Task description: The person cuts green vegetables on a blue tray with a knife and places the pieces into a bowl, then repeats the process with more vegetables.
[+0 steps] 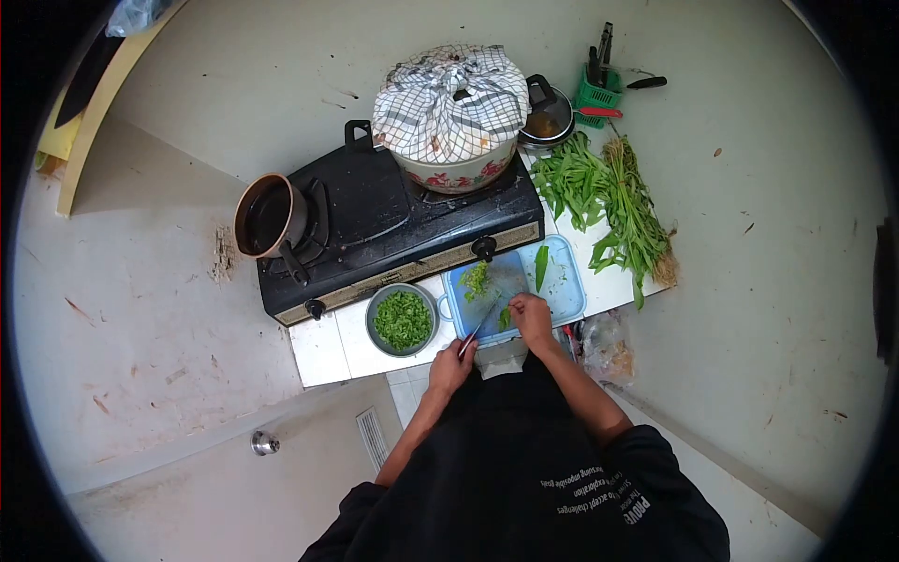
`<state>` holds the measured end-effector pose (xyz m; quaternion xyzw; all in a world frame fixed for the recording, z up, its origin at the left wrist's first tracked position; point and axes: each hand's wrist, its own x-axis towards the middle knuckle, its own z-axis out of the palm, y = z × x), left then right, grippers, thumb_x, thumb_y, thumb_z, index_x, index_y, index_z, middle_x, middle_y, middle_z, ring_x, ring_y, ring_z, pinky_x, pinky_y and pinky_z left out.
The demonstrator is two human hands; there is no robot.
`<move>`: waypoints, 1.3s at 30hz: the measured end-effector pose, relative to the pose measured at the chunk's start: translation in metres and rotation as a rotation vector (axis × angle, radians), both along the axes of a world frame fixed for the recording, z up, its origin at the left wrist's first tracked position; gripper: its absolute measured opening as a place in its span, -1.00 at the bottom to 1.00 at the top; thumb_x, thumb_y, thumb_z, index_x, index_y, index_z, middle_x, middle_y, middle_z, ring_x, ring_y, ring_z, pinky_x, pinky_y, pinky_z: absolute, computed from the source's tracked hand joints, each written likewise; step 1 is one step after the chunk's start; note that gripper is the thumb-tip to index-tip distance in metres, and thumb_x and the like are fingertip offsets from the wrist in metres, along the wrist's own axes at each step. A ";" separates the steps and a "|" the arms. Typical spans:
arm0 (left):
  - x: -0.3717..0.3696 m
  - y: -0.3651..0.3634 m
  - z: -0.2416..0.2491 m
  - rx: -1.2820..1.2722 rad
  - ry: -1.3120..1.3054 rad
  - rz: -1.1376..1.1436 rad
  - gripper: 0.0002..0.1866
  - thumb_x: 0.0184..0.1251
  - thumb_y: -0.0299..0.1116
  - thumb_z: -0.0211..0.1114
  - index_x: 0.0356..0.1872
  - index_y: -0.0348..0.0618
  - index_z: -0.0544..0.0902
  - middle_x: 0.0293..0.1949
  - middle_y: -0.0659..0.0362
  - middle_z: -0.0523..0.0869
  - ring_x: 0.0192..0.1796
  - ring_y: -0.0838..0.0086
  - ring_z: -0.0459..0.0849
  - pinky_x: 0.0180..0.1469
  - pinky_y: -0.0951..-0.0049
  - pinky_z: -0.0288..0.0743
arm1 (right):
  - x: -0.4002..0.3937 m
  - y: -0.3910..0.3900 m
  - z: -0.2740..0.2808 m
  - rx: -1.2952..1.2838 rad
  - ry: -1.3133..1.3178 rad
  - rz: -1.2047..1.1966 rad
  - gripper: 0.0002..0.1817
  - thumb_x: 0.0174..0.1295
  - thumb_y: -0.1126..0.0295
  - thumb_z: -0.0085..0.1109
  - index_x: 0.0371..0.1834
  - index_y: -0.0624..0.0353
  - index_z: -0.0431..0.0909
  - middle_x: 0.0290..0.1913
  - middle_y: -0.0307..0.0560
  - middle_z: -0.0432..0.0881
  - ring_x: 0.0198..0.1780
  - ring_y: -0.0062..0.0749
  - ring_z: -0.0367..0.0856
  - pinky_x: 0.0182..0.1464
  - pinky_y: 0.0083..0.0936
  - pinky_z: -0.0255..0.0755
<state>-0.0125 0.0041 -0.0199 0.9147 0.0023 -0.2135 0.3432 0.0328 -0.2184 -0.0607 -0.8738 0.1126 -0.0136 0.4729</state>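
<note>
My left hand (451,369) is closed around the handle of a knife (483,323), its blade angled up and to the right over the blue cutting board (569,302). My right hand (532,320) pinches a green leaf (505,319) on the board, close to the blade. A small heap of chopped greens (475,279) lies on the board's upper left. Near the top of the board rests one whole leaf (541,268), with small scraps to its right. Left of the board stands a grey bowl (373,330) holding chopped greens (403,318).
Behind the board is a black gas stove (375,197) with a saucepan (272,215) and a large cloth-wrapped pot (454,173). Bunches of leafy greens (627,206) lie on the right. A green utensil basket (596,94) and a lidded pan (548,122) stand behind them.
</note>
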 end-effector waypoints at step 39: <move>0.006 -0.002 0.002 -0.074 -0.076 0.164 -0.50 0.49 0.05 0.19 -0.30 -0.32 0.64 -0.49 -0.21 0.69 -0.37 -0.15 0.71 -0.28 0.03 0.53 | -0.011 0.007 0.024 -0.345 -0.328 0.161 -0.69 0.12 0.65 0.15 -0.06 0.20 0.70 -0.11 -0.04 0.68 -0.03 -0.07 0.64 0.06 -0.16 0.47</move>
